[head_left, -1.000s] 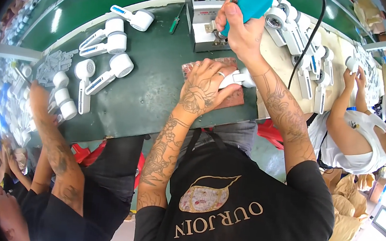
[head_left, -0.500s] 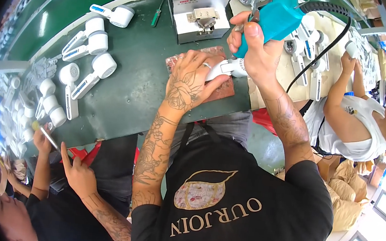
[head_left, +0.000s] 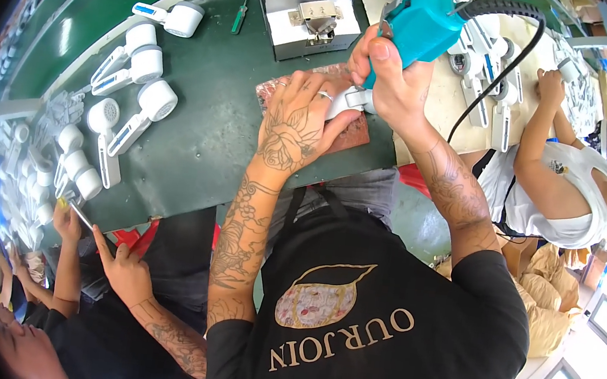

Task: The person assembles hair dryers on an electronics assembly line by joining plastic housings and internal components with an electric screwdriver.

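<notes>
- My right hand (head_left: 394, 80) was closed around a teal electric screwdriver (head_left: 423, 23), held tip-down over the white handheld device (head_left: 349, 101) that lay on the reddish work mat (head_left: 351, 131) at the near edge of the green table (head_left: 205, 133).
- My left hand (head_left: 297, 118) was pressed flat over that white device, fingers (head_left: 308, 85) spread and curled on it, pinning it to the mat.
- The bit tip was hidden behind my hands, so I could not tell whether it sat on a screw.
- Risk, as I judged it: left fingers lay just beside where the driver came down; if the bit slipped off, it could jab them or scar the white shell.
- Risk: if my left hand's hold was loose, the device could twist on the mat under torque and the screw go in crooked.
- Risk: the black coiled cable (head_left: 497, 69) ran from the driver across the neighbour's side; a snag could yank the tool off line.
- Risk: the mat sat at the table edge near my body; a hard shove could push the device off.
- Finished white devices (head_left: 133, 106) lay well apart on the left; the grey metal fixture box (head_left: 309, 10) stood just behind the mat, so lifting the driver carelessly could knock it.
- Another person's hands (head_left: 119, 266) were near the table's lower left, apart from mine.
</notes>
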`<state>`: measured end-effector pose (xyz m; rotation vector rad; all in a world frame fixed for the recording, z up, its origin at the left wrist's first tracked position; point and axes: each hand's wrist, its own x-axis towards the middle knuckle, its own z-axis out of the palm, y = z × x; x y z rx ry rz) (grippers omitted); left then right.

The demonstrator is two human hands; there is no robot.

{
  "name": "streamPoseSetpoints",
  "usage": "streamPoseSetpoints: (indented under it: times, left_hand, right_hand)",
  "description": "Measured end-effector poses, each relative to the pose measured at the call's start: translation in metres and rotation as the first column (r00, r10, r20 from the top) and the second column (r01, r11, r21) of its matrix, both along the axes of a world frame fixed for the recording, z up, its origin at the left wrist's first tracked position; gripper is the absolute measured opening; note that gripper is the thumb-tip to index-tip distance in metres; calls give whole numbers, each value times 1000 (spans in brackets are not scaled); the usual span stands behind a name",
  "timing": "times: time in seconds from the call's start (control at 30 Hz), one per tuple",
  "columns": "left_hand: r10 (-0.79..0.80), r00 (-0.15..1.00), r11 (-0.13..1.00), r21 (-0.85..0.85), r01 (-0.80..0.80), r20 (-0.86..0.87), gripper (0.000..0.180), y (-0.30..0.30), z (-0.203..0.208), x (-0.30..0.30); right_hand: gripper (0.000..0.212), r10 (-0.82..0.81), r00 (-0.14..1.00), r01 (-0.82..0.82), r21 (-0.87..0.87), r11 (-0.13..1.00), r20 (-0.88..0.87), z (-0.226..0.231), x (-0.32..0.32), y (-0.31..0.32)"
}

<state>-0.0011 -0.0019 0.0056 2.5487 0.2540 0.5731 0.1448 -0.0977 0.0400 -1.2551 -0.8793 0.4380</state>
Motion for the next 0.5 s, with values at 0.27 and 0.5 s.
streamPoseSetpoints:
  times: [0.27,0.5]
  left_hand:
    - [-7,1000,1000,26,7,19,48,2,-4,-3]
    - [-53,999,999,4,53,6,46,3,0,-8]
  right_hand:
    - [43,-55,998,59,-109,992,39,19,-3,10]
    - [23,-17,994,43,248,968,-105,26,12,69]
